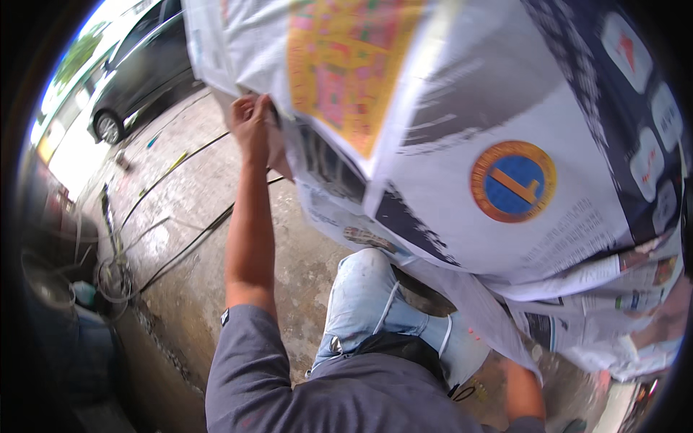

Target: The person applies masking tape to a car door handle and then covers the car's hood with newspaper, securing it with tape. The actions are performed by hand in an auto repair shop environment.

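Note:
A large printed sheet (447, 195), white with dark brush-like patches, a yellow panel and a round orange-and-blue emblem, fills the upper right. At its left edge my left hand (251, 119) is raised with the fingers curled closed on the border of the sheet. My right forearm (524, 393) comes up at the lower right. The sheet's hanging lower corner covers my right hand, so its fingers are hidden. Newspaper pages (599, 310) lie beneath the sheet at the right. Whatever the sheet and pages drape over cannot be made out.
My bent knee (368, 278) in pale jeans is close under the sheet. Black cables (184, 249) and a tangle of pale hose (119, 278) cross the concrete floor (188, 278) at left. A dark car (141, 68) stands at the far left.

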